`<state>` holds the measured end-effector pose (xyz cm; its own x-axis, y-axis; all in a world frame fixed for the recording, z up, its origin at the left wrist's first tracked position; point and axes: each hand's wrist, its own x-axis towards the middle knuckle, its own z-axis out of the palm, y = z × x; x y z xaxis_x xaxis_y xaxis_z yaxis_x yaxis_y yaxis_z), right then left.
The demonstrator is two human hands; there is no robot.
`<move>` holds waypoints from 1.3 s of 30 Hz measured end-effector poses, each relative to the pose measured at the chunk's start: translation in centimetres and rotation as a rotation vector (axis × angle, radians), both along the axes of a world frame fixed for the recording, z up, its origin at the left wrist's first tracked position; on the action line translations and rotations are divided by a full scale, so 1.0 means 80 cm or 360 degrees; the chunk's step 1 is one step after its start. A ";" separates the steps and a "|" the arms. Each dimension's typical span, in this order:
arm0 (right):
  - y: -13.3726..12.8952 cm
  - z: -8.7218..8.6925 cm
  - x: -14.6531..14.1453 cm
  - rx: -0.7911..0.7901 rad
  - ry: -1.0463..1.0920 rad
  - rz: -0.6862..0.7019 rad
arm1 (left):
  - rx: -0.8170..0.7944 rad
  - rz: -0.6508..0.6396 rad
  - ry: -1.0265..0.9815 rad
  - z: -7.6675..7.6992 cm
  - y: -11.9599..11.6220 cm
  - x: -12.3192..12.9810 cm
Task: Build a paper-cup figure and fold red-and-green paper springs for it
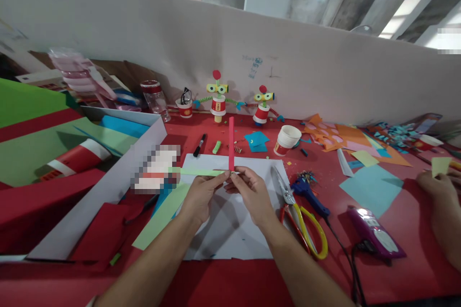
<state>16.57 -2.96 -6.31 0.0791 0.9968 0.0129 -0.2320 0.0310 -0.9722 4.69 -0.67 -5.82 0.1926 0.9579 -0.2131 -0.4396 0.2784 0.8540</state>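
Over a white sheet [230, 230], my two hands meet at the joined ends of two paper strips. The red paper strip [231, 141] points away from me, while the light green paper strip [198, 172] runs out to the left. My left hand [203, 194] pinches the corner where they cross, its thumb on top. My right hand [252, 192] pinches the same corner from the other side. Fingertips hide the exact fold. Two paper-cup robot figures [218, 104] [261, 111] with spring-like folded arms stand against the wall. A short folded green paper spring [216, 147] lies beyond the sheet.
Scissors [302, 225] and a blue glue gun [311, 196] lie right of the sheet, near stacked paper cups [287, 139] and a purple device [376, 232] with a cord. A white box [108, 192] of coloured paper stands left. Another person's hand [439, 187] is at far right.
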 end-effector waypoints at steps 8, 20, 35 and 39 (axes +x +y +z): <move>0.001 -0.002 0.007 0.0076 -0.0233 -0.0024 | -0.0044 0.0062 -0.0142 -0.014 0.002 0.001; -0.009 0.006 0.012 0.0310 -0.0689 -0.0095 | 0.0047 -0.0098 -0.0267 -0.013 -0.005 0.004; -0.013 0.003 0.003 0.0569 -0.0812 -0.0205 | -0.0158 -0.0122 -0.0398 -0.011 0.000 0.000; -0.011 0.005 0.003 0.0617 -0.0911 -0.0283 | -0.0329 -0.0235 -0.0416 -0.009 0.001 -0.001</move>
<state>16.80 -3.84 -5.95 0.1151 0.8845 0.4521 0.3522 0.3892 -0.8512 4.59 -0.57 -6.51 0.3993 0.8575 -0.3244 -0.5775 0.5100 0.6374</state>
